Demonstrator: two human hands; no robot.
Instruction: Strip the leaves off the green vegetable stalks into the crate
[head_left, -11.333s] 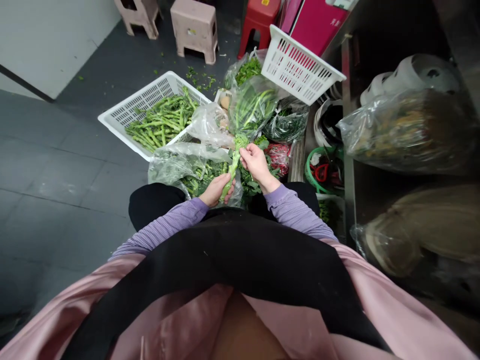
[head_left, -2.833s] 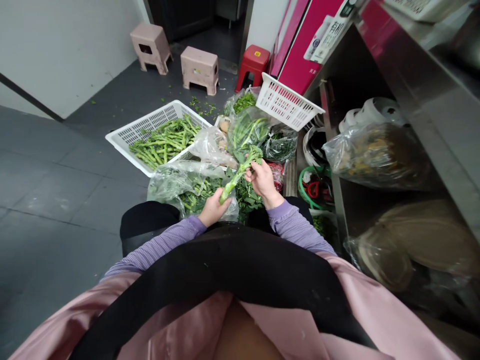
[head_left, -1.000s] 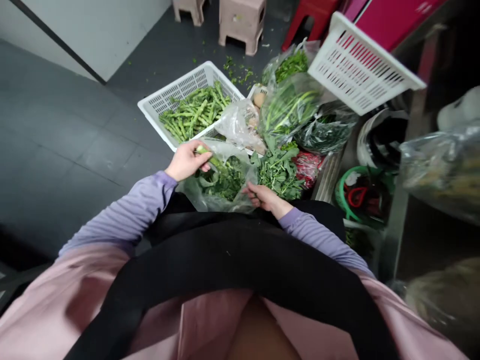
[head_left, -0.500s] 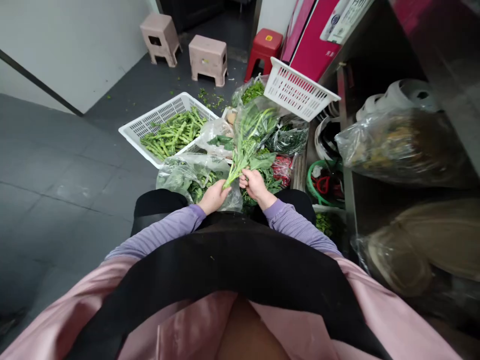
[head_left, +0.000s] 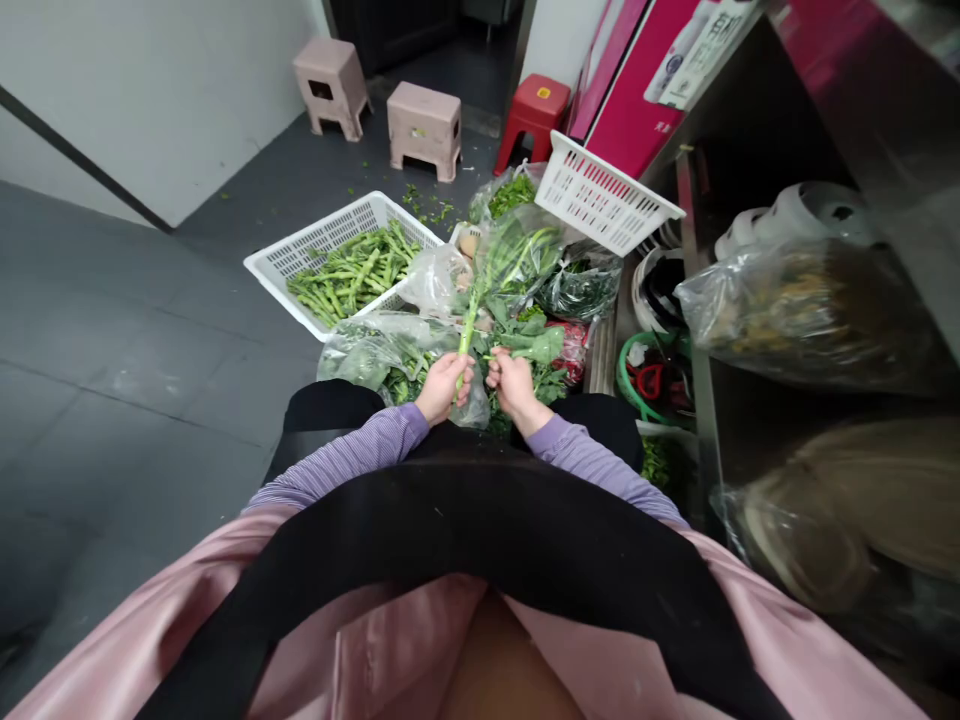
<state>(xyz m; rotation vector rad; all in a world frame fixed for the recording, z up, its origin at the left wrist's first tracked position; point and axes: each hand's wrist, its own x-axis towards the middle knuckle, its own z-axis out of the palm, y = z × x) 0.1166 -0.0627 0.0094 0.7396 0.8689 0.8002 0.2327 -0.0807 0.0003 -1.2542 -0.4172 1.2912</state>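
My left hand (head_left: 444,388) is closed round a pale green vegetable stalk (head_left: 468,328), which stands up from the fist toward the bags. Close beside it on the right, my right hand (head_left: 513,383) pinches the stem of a broad green leaf (head_left: 536,343). Below the hands lies a clear plastic bag (head_left: 360,350) with leafy greens inside. Beyond the stalk, another clear bag (head_left: 525,250) holds long green stems. A white plastic basket (head_left: 268,262) at the left contains many bare green stalks (head_left: 360,270).
A second white basket (head_left: 604,195) sits tilted at the back right. Two pale pink stools (head_left: 425,125) and a red stool (head_left: 536,105) stand behind. Metal shelving (head_left: 697,390) with bagged goods runs along the right, near a green basket (head_left: 626,375). Leaf scraps lie on the floor.
The broad leaf has come away from the stalk and is now in my right hand. My left hand has turned the stalk more upright. The view has shifted slightly.
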